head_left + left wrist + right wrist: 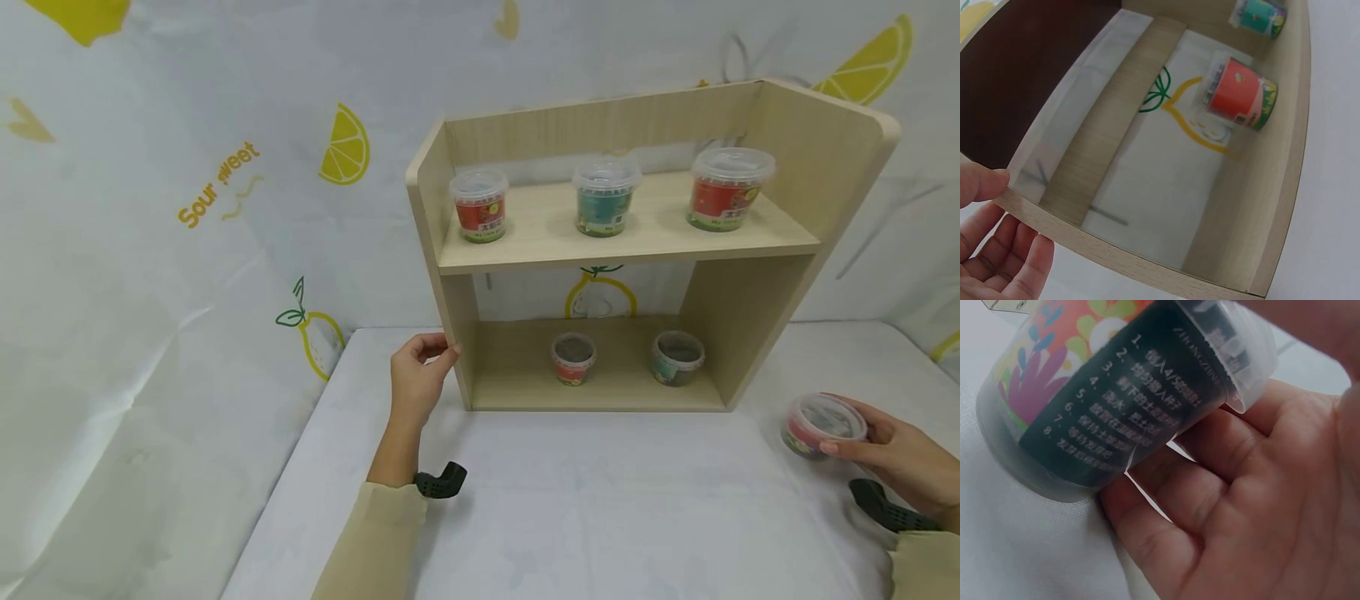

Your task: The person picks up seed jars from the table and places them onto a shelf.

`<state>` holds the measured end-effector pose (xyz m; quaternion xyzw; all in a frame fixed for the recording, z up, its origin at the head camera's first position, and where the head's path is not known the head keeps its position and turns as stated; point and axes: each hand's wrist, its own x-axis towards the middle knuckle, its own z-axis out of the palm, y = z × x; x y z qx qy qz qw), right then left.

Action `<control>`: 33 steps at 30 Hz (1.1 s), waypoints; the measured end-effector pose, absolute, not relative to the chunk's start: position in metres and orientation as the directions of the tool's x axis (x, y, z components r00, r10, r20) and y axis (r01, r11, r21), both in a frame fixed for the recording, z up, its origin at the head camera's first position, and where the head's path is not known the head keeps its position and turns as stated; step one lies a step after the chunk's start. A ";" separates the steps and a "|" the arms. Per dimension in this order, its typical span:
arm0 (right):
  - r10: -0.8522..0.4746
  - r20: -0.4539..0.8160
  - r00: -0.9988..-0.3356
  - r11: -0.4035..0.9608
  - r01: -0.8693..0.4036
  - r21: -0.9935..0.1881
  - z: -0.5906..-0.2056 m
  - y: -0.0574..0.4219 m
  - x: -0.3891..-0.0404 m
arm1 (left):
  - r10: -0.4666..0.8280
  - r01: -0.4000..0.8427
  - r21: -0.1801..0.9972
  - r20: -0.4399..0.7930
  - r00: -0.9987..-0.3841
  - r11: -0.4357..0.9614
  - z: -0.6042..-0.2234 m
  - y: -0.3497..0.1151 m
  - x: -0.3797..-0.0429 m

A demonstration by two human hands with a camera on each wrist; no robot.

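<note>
My left hand (418,375) pinches the front edge of the left side panel of a wooden two-tier shelf (456,333); in the left wrist view the thumb and curled fingers (1029,269) lie on either side of that panel. Off the shelf's right side, my right hand (903,458) grips a lidded plastic cup (821,427) with a red label. In the right wrist view this cup (1116,406) is tilted, showing a dark printed panel with numbered lines, and fingers wrap its side. Whether the cup touches the table is unclear.
On the upper board stand a red-labelled cup (481,212), a teal cup (603,204) and another red cup (726,196). The lower board holds a small red cup (573,360) and a teal one (677,360). A white cloth (585,508) covers the table before a lemon-print backdrop (225,375).
</note>
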<state>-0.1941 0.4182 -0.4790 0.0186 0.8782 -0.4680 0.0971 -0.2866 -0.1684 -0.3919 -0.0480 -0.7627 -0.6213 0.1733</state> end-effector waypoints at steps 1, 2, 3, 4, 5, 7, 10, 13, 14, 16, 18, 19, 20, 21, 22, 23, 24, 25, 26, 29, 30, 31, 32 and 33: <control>-0.049 -0.205 -0.978 0.562 0.142 -0.815 -0.478 0.418 -0.194 | -0.142 0.288 0.931 0.324 -0.935 0.224 -0.392 -0.168 -0.287; -0.040 -0.216 -0.976 0.563 0.157 -0.811 -0.478 0.418 -0.195 | -0.143 0.289 0.931 0.325 -0.935 0.224 -0.392 -0.168 -0.287; -0.033 -0.224 -0.974 0.563 0.168 -0.810 -0.478 0.417 -0.195 | -0.143 0.290 0.931 0.325 -0.935 0.224 -0.392 -0.168 -0.287; -0.026 -0.228 -0.973 0.560 0.175 -0.810 -0.477 0.417 -0.195 | -0.143 0.290 0.930 0.326 -0.934 0.224 -0.392 -0.168 -0.286; -0.021 -0.230 -0.973 0.553 0.180 -0.813 -0.477 0.416 -0.195 | -0.143 0.291 0.930 0.327 -0.934 0.223 -0.392 -0.168 -0.286; -0.015 -0.225 -0.974 0.562 0.178 -0.808 -0.478 0.416 -0.195 | -0.143 0.292 0.930 0.328 -0.934 0.222 -0.392 -0.168 -0.286; -0.018 -0.218 -0.976 0.575 0.168 -0.801 -0.478 0.417 -0.195 | -0.142 0.292 0.931 0.327 -0.934 0.220 -0.392 -0.168 -0.285; -0.013 -0.213 -0.977 0.575 0.167 -0.801 -0.477 0.417 -0.195 | -0.140 0.294 0.931 0.327 -0.934 0.217 -0.392 -0.168 -0.285; -0.009 -0.216 -0.976 0.567 0.173 -0.805 -0.477 0.416 -0.195 | -0.139 0.294 0.931 0.328 -0.934 0.217 -0.392 -0.168 -0.286; 0.001 -0.217 -0.976 0.564 0.180 -0.806 -0.476 0.415 -0.195 | -0.138 0.297 0.930 0.330 -0.934 0.217 -0.392 -0.168 -0.286; 0.000 -0.216 -0.976 0.565 0.178 -0.806 -0.474 0.415 -0.196 | -0.137 0.300 0.928 0.334 -0.932 0.219 -0.392 -0.168 -0.286; -0.003 -0.219 -0.976 0.565 0.179 -0.805 -0.473 0.414 -0.195 | -0.138 0.300 0.928 0.334 -0.933 0.220 -0.392 -0.168 -0.286; -0.002 -0.210 -0.978 0.570 0.172 -0.804 -0.472 0.414 -0.195 | -0.137 0.300 0.928 0.334 -0.932 0.219 -0.392 -0.168 -0.287; -0.004 -0.201 -0.980 0.579 0.162 -0.799 -0.471 0.414 -0.195 | -0.138 0.302 0.928 0.336 -0.932 0.220 -0.392 -0.168 -0.287; -0.009 -0.195 -0.981 0.587 0.153 -0.795 -0.470 0.415 -0.195 | -0.138 0.303 0.928 0.336 -0.932 0.219 -0.393 -0.168 -0.287; -0.009 -0.190 -0.982 0.595 0.148 -0.790 -0.470 0.414 -0.195 | -0.137 0.304 0.927 0.337 -0.931 0.218 -0.393 -0.168 -0.287; -0.001 -0.190 -0.982 0.596 0.152 -0.788 -0.469 0.413 -0.195 | -0.136 0.306 0.927 0.339 -0.931 0.216 -0.393 -0.168 -0.287; 0.003 -0.186 -0.983 0.610 0.149 -0.778 -0.468 0.413 -0.195 | -0.135 0.307 0.927 0.339 -0.931 0.216 -0.393 -0.168 -0.287; 0.006 -0.179 -0.984 0.606 0.147 -0.782 -0.468 0.412 -0.195 | -0.134 0.308 0.927 0.341 -0.931 0.216 -0.393 -0.168 -0.287; 0.022 -0.159 -0.987 0.592 0.141 -0.794 -0.469 0.410 -0.195 | -0.130 0.310 0.926 0.342 -0.931 0.214 -0.393 -0.168 -0.288; 0.027 -0.145 -0.989 0.583 0.134 -0.802 -0.469 0.410 -0.195 | -0.129 0.310 0.927 0.341 -0.931 0.213 -0.393 -0.168 -0.288; 0.027 -0.130 -0.991 0.570 0.122 -0.813 -0.471 0.409 -0.195 | -0.128 0.310 0.927 0.341 -0.931 0.212 -0.393 -0.168 -0.288; 0.028 -0.112 -0.993 0.555 0.108 -0.825 -0.472 0.409 -0.195 | -0.127 0.310 0.927 0.340 -0.932 0.210 -0.394 -0.169 -0.288; 0.032 -0.096 -0.995 0.546 0.098 -0.832 -0.473 0.409 -0.195 | -0.126 0.309 0.928 0.339 -0.932 0.208 -0.394 -0.169 -0.288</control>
